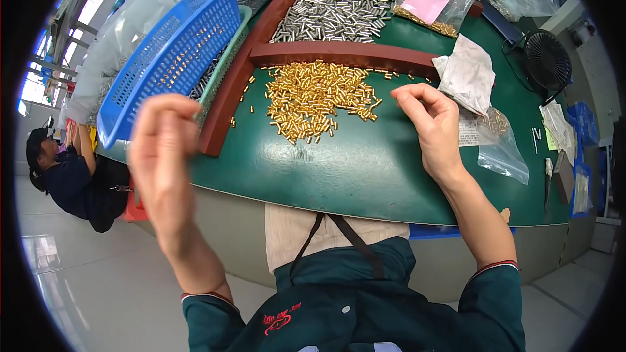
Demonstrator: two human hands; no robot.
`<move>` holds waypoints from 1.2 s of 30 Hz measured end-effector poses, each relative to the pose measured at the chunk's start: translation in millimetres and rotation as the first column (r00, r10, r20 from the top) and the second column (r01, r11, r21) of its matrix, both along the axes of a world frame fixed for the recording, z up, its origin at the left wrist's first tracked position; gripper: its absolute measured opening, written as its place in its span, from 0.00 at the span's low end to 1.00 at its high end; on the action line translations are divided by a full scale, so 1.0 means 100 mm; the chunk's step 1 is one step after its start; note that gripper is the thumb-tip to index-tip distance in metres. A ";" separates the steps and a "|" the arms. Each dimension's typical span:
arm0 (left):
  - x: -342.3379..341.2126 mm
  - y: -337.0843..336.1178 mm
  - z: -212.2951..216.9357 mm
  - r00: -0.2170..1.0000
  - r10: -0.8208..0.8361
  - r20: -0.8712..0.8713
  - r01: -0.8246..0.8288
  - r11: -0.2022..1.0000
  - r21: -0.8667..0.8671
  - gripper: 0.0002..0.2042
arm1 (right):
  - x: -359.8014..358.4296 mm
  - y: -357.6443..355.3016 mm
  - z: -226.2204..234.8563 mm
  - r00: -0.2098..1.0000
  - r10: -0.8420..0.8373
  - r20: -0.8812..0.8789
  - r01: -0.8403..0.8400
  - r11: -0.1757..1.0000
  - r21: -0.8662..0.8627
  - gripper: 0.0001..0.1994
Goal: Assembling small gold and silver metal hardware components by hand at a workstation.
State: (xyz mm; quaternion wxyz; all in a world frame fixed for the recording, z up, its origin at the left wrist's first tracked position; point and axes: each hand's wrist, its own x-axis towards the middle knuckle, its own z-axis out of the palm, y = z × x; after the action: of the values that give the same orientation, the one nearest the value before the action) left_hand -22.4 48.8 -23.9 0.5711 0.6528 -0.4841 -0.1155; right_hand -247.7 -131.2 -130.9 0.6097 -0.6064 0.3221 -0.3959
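A pile of small gold-coloured metal cylinders (pixel 318 97) lies on the green tabletop (pixel 313 179). To the right of it hovers my right hand (pixel 432 120), fingers curled and thumb and forefinger pinched together; what they hold, if anything, I cannot make out. My left hand (pixel 166 150) is raised at the left, in front of the near end of a blue plastic basket (pixel 173 58). Motion smears its fingers, so their state and contents are unclear. Some gold pieces show through the basket's slots. Beneath it sits a green basket (pixel 225 58) with dark grey pieces.
Dark red wooden bars (pixel 345 56) frame the pile; behind them lie silver metal pins (pixel 332 16). Clear plastic bags (pixel 505 153), a white cloth (pixel 466 75) and a black fan (pixel 546 61) are on the right. A seated person (pixel 81 172) works at far left.
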 end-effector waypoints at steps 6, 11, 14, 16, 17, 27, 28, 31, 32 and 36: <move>1.09 0.25 0.66 0.442 0.265 0.857 -0.538 0.843 0.017 0.11 | 0.09 -0.05 -0.13 0.957 -0.055 -0.283 -0.093 0.869 -0.485 0.04; 1.41 0.26 0.63 0.425 0.184 0.886 -0.640 0.753 0.151 0.15 | 0.07 -0.07 -0.20 0.916 -0.149 -0.372 -0.189 0.658 -0.729 0.05; 1.12 0.30 0.59 0.126 0.181 0.975 -0.589 0.805 -0.074 0.14 | 0.11 -0.04 -0.19 0.908 -0.086 -0.409 -0.261 0.648 -0.716 0.05; 0.61 -0.01 0.29 0.308 0.251 0.918 -0.433 0.896 -0.099 0.11 | 0.06 -0.06 -0.23 0.897 -0.093 -0.432 -0.281 0.636 -0.719 0.05; 0.39 -0.14 0.13 0.391 0.225 0.892 -0.322 0.942 -0.096 0.09 | 0.05 -0.08 -0.25 0.898 -0.076 -0.433 -0.297 0.622 -0.725 0.05; -0.60 -0.63 -1.09 0.728 -0.173 0.663 -0.002 0.967 0.254 0.08 | 0.10 -0.02 -0.16 0.885 -0.089 -0.458 -0.330 0.575 -0.748 0.07; -0.61 -0.64 -1.10 0.708 -0.139 0.692 -0.041 0.971 0.237 0.07 | 0.11 -0.02 -0.18 0.892 -0.094 -0.441 -0.316 0.568 -0.760 0.07; -0.60 -0.65 -1.13 0.688 -0.109 0.717 -0.064 0.976 0.210 0.05 | 0.11 -0.01 -0.21 0.896 -0.091 -0.434 -0.314 0.562 -0.765 0.07; -0.59 -0.65 -1.14 0.693 -0.106 0.713 -0.052 0.979 0.196 0.03 | 0.11 0.00 -0.21 0.892 -0.082 -0.445 -0.329 0.557 -0.763 0.07; -0.57 -0.66 -1.19 0.662 -0.101 0.742 -0.049 0.983 0.177 0.01 | 0.12 0.01 -0.25 0.894 -0.083 -0.439 -0.324 0.558 -0.764 0.07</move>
State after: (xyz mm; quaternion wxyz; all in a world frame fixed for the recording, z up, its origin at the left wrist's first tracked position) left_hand -79.2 -16.7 -142.6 0.2580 0.6848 -0.6724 0.1110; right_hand -235.8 -130.4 -155.9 0.1968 -0.9112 0.1820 -0.3127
